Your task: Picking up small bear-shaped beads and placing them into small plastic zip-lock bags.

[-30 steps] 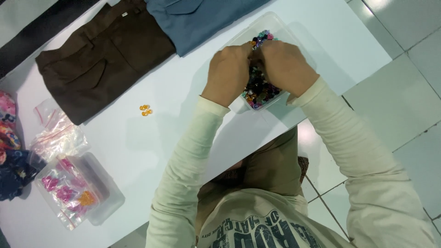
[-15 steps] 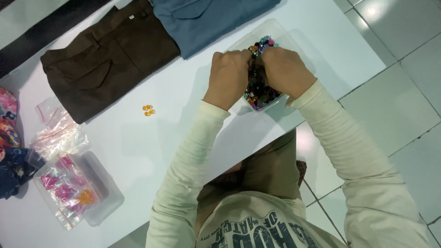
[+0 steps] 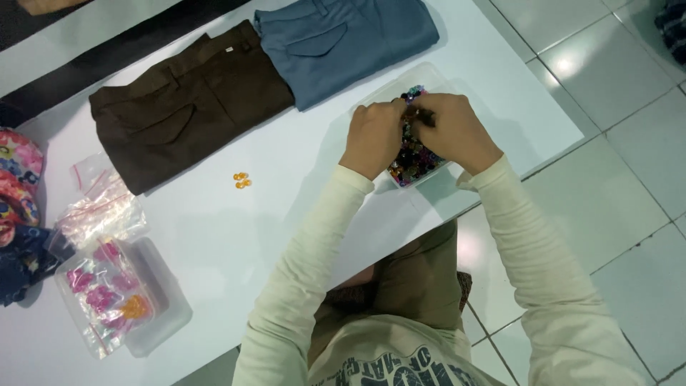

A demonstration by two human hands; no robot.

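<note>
- Over the clear tray (image 3: pixel 371 96) of mixed beads (image 3: pixel 413 156) at the surface's (image 3: pixel 300 207) right edge, my left hand (image 3: pixel 374 136) and right hand (image 3: pixel 451 130) pinch narrowly; I cannot tell what they hold.
- Risk, I judge: nudging the tray off that edge would spill the beads.

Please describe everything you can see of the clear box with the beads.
The box is clear plastic, shallow, with rounded corners and no lid on it. It lies flat on the white table near its right edge, just below the blue trousers. Small mixed-colour beads, many dark, fill it. The left hand and right hand rest over it, hiding its middle.
</note>
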